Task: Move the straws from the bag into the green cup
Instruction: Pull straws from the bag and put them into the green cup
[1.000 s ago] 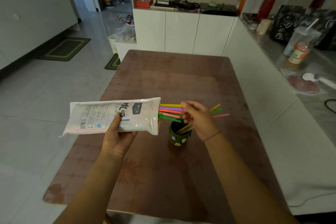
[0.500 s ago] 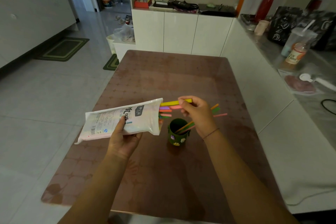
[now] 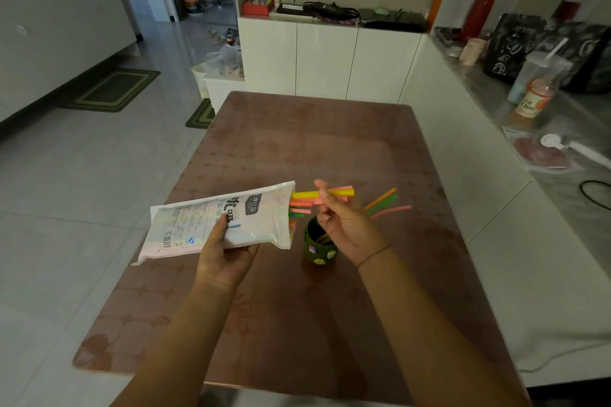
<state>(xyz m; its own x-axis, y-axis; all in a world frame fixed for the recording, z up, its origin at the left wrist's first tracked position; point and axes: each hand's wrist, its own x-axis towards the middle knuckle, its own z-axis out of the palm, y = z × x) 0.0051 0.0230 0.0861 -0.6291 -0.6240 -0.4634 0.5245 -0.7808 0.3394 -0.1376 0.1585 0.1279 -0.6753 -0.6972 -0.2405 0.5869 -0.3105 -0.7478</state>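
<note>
My left hand [image 3: 224,251] holds a white printed straw bag [image 3: 218,220] roughly level above the table, its open mouth pointing right. Coloured straw ends [image 3: 299,208] poke out of that mouth. My right hand [image 3: 347,225] pinches a yellow straw [image 3: 344,192] and a pink one beside it, both partly drawn out of the bag. Just below, on the table, stands the small dark green cup [image 3: 319,248] with stickers on it. Orange, green and pink straws [image 3: 385,203] lean out of the cup to the right, behind my right hand.
The brown table [image 3: 297,149] stretches ahead. A white counter [image 3: 545,149] on the right carries a drink bottle [image 3: 534,99], a plastic cup and dark bags. White cabinets [image 3: 330,59] stand behind the table. Tiled floor lies to the left.
My right hand has pinched the yellow and pink straws and drawn them out to the right. The bag has shifted right and tilted, its mouth now slightly raised.
</note>
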